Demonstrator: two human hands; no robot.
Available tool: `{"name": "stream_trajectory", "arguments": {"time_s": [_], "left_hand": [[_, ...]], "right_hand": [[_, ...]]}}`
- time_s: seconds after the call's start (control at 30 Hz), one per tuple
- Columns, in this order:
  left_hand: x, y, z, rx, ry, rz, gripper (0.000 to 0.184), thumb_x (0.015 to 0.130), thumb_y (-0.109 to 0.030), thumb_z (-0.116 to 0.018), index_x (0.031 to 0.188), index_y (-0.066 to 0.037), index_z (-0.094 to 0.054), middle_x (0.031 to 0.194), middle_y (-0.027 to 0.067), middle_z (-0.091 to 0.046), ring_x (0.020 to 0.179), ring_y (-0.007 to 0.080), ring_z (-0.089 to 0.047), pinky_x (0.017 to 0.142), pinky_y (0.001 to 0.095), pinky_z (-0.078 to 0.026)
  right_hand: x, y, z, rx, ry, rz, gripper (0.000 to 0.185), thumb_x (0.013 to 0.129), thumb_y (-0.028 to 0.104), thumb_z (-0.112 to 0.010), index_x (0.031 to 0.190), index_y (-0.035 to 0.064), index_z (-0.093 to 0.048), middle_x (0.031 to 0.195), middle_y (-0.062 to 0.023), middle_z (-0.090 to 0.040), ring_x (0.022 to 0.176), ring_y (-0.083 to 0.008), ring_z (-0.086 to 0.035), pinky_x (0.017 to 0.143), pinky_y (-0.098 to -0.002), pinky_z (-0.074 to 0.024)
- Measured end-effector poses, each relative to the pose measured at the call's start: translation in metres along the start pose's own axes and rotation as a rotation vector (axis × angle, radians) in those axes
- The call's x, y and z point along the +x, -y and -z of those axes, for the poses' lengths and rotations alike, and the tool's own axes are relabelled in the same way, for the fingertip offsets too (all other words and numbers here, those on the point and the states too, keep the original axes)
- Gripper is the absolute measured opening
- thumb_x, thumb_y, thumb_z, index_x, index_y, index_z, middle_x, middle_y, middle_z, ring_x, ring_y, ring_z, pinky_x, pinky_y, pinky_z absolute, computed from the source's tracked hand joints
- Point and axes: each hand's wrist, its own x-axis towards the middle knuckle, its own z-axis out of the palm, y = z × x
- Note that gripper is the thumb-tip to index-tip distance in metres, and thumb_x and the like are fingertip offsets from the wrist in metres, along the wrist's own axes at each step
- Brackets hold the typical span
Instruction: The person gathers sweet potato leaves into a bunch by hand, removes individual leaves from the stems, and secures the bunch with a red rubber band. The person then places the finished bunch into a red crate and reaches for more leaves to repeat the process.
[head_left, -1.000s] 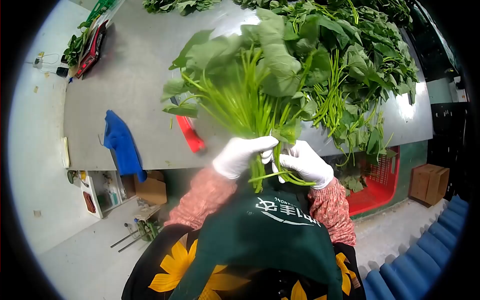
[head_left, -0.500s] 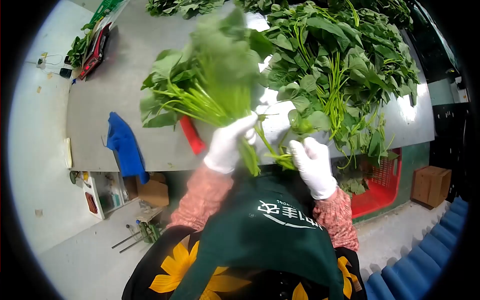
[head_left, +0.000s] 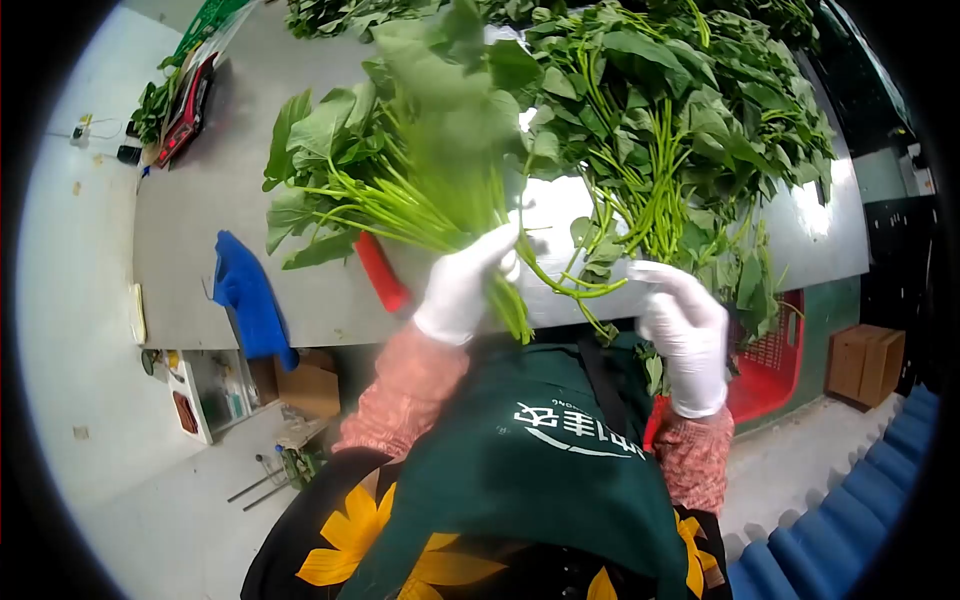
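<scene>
My white-gloved left hand [head_left: 462,288] is closed round the stems of a bunch of leafy greens [head_left: 410,195], which look like sweet potato leaves. The bunch fans up and left, its upper leaves blurred; cut stem ends poke out below the fist. From beside that hand a loose curved stem [head_left: 570,288] reaches right. My right hand [head_left: 688,325], gloved too, is just past this stem's tip, with forefinger and thumb apart and nothing visible between them. A small leaf [head_left: 652,370] is below it, near the apron. A large pile of greens [head_left: 680,130] covers the table's right side.
The metal table [head_left: 180,290] carries a red-handled object [head_left: 380,272], a blue cloth-like item [head_left: 245,290] over its front edge, and a red device [head_left: 190,110] far left. Below the right edge stands a red crate [head_left: 775,375], with a cardboard box [head_left: 862,365] beyond.
My right hand has moved right and its fingers have parted, away from the leafy piece they were at. The left hand stays in place with the bunch, whose leaves have swung slightly left.
</scene>
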Motion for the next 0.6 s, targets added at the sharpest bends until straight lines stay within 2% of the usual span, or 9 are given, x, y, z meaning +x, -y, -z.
{"name": "stream_trajectory", "arguments": {"time_s": [0.03, 0.1, 0.17, 0.27, 0.33, 0.4, 0.47, 0.57, 0.6], "left_hand": [[-0.004, 0.003, -0.006, 0.035, -0.012, 0.031, 0.014, 0.091, -0.008, -0.063, 0.099, 0.003, -0.061, 0.067, 0.0015, -0.052, 0.059, 0.0121, -0.049, 0.057, 0.0258, -0.04], [-0.005, 0.009, -0.005, 0.135, 0.116, 0.017, 0.015, 0.09, -0.009, -0.065, 0.1, 0.001, -0.062, 0.069, 0.0015, -0.054, 0.059, 0.0118, -0.05, 0.056, 0.0255, -0.039], [-0.017, 0.003, -0.028, 0.03, -0.121, 0.092, 0.013, 0.089, -0.009, -0.065, 0.098, -0.001, -0.062, 0.068, 0.0005, -0.053, 0.058, 0.0109, -0.049, 0.055, 0.0252, -0.038], [-0.012, 0.001, -0.007, 0.013, 0.049, -0.017, 0.011, 0.089, -0.008, -0.065, 0.097, -0.002, -0.061, 0.067, -0.0008, -0.051, 0.057, 0.0099, -0.047, 0.054, 0.0252, -0.038], [0.004, 0.0, 0.012, -0.028, -0.081, -0.117, 0.01, 0.09, -0.008, -0.064, 0.098, -0.003, -0.06, 0.066, -0.0021, -0.048, 0.056, 0.0094, -0.044, 0.055, 0.025, -0.037], [0.016, -0.01, 0.031, -0.137, -0.103, -0.164, 0.009, 0.09, -0.008, -0.064, 0.097, -0.004, -0.06, 0.064, -0.0021, -0.047, 0.055, 0.0096, -0.043, 0.055, 0.025, -0.037], [0.017, -0.014, 0.034, -0.159, -0.115, -0.156, 0.008, 0.09, -0.007, -0.064, 0.097, -0.003, -0.06, 0.065, -0.001, -0.049, 0.056, 0.0094, -0.044, 0.055, 0.0251, -0.037], [0.014, -0.006, 0.017, -0.061, -0.107, -0.16, 0.011, 0.09, -0.005, -0.065, 0.099, -0.001, -0.061, 0.068, 0.0, -0.053, 0.056, 0.0091, -0.047, 0.053, 0.026, -0.039], [0.012, -0.003, 0.011, -0.095, -0.076, -0.108, 0.014, 0.089, -0.003, -0.066, 0.101, 0.001, -0.062, 0.072, 0.0006, -0.055, 0.057, 0.0091, -0.048, 0.051, 0.0262, -0.041]], "right_hand": [[0.011, -0.021, -0.011, -0.234, 0.079, 0.242, 0.039, 0.083, 0.013, -0.076, 0.119, 0.0034, -0.065, 0.083, 0.0014, -0.064, 0.065, -0.0062, -0.055, 0.059, -0.0233, -0.0465], [0.021, -0.008, -0.046, -0.73, 0.034, 0.593, 0.026, 0.081, 0.016, -0.077, 0.104, 0.0078, -0.068, 0.076, -0.0088, -0.059, 0.063, -0.0205, -0.06, 0.058, -0.0307, -0.048], [0.04, -0.034, -0.059, -0.658, 0.102, 0.716, 0.014, 0.081, 0.012, -0.076, 0.09, 0.0065, -0.067, 0.074, -0.0102, -0.058, 0.061, -0.0256, -0.059, 0.057, -0.0331, -0.0482], [0.035, -0.034, -0.059, -0.526, 0.007, 0.757, 0.01, 0.081, 0.008, -0.075, 0.081, 0.0052, -0.065, 0.071, -0.0107, -0.057, 0.058, -0.0273, -0.057, 0.055, -0.0342, -0.0474], [0.027, -0.03, -0.04, -0.575, -0.183, 0.726, 0.013, 0.083, 0.005, -0.073, 0.077, 0.0025, -0.062, 0.067, -0.0108, -0.057, 0.056, -0.0225, -0.057, 0.053, -0.0318, -0.0446], [0.023, -0.032, -0.003, -0.293, -0.266, 0.346, 0.02, 0.093, 0.013, -0.067, 0.075, 0.0036, -0.063, 0.067, -0.0021, -0.06, 0.053, -0.0089, -0.05, 0.048, -0.0263, -0.0401], [0.021, -0.026, 0.04, -0.111, -0.306, -0.074, 0.035, 0.096, 0.026, -0.064, 0.067, 0.0052, -0.061, 0.059, 0.0004, -0.058, 0.047, -0.0002, -0.039, 0.043, -0.0178, -0.0267], [0.007, -0.024, 0.043, -0.256, -0.337, 0.121, 0.033, 0.093, 0.021, -0.068, 0.066, 0.0039, -0.061, 0.057, 0.001, -0.057, 0.048, -0.0027, -0.042, 0.045, -0.0202, -0.0303], [0.005, -0.02, 0.029, -0.339, -0.278, 0.304, 0.019, 0.086, 0.012, -0.073, 0.072, 0.0021, -0.066, 0.067, -0.0018, -0.062, 0.056, -0.0077, -0.051, 0.053, -0.0225, -0.0397]]}}
